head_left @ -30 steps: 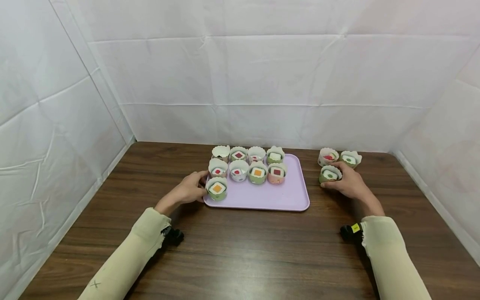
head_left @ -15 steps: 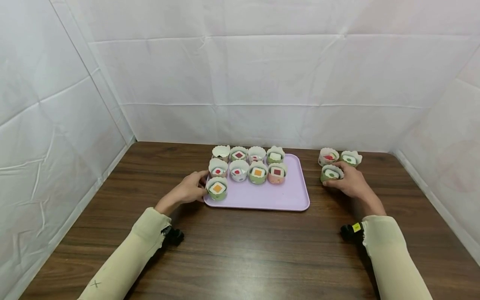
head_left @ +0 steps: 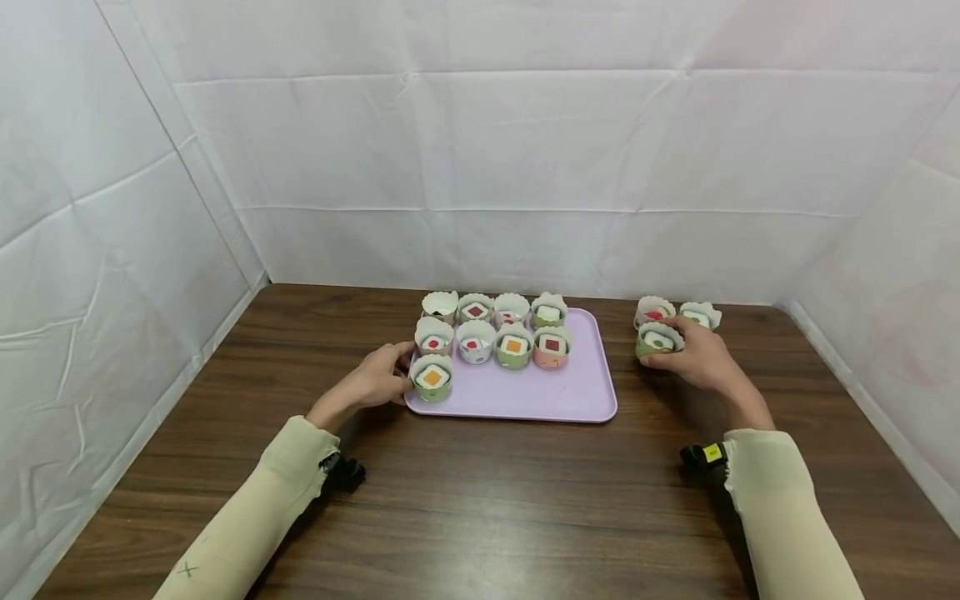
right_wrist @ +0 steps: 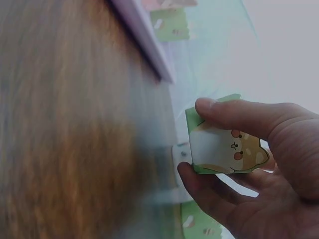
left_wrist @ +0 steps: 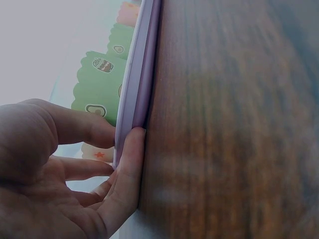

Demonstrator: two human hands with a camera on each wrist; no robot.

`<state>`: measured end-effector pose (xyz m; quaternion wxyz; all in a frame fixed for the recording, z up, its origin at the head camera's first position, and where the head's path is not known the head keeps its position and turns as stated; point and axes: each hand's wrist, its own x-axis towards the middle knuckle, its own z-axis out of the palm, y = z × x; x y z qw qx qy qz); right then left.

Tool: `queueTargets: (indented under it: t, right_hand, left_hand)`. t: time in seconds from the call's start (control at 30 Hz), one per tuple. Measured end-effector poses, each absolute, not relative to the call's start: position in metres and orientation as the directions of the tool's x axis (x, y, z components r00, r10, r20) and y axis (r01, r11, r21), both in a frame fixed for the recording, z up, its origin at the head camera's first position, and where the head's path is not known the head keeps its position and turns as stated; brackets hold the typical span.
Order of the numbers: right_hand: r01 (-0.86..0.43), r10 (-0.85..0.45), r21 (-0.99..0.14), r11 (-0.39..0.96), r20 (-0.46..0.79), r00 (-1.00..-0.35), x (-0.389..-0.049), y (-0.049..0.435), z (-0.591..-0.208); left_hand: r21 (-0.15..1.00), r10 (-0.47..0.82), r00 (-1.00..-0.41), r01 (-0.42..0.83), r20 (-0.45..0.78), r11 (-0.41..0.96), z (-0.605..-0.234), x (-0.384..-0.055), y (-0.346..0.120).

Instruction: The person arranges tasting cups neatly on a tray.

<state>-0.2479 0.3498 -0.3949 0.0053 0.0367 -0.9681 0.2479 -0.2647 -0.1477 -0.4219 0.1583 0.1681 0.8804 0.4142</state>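
Note:
My right hand (head_left: 705,358) holds a green paper baking cup (head_left: 658,340) between thumb and fingers. A white piece with a green spot lies inside it. In the right wrist view this cup (right_wrist: 219,144) shows a cartoon animal and appears raised off the table. At the front left corner of a lilac tray (head_left: 540,396), my left hand (head_left: 375,377) pinches the rim, thumb on top and a finger underneath, as the left wrist view shows. Beside the thumb, on the tray, stands a green cup (head_left: 432,379) with an orange-centred white piece.
Several more filled paper cups (head_left: 513,346) stand in two rows across the tray's back and middle. Behind my right hand, a pinkish cup (head_left: 654,311) and another green cup (head_left: 701,314) sit on the dark wooden table (head_left: 480,500). White sheeting (head_left: 525,167) surrounds the table.
My right hand has shifted the green cup slightly right, then lifted it a little and back left. The left hand stays at the tray's corner.

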Motion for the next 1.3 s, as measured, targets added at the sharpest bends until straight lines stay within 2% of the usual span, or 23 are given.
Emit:
queueTargets:
  t: [0.23, 0.9, 1.3]
  right_hand:
    - [-0.179, -0.148, -0.507, 0.843, 0.1, -0.984, -0.244, 0.329, -0.38]
    - [-0.291, -0.247, -0.514, 0.807, 0.154, -0.957, -0.245, 0.273, -0.362]
    - [-0.33, -0.32, -0.558, 0.761, 0.12, -0.94, -0.249, 0.232, -0.363]
  left_hand:
    - [0.784, 0.418, -0.897, 0.153, -0.146, 0.602, -0.421, -0.265, -0.147]
    - [0.791, 0.423, -0.896, 0.16, -0.135, 0.591, -0.423, -0.265, -0.148]
    - [0.794, 0.42, -0.897, 0.154, -0.137, 0.588, -0.422, -0.264, -0.148]
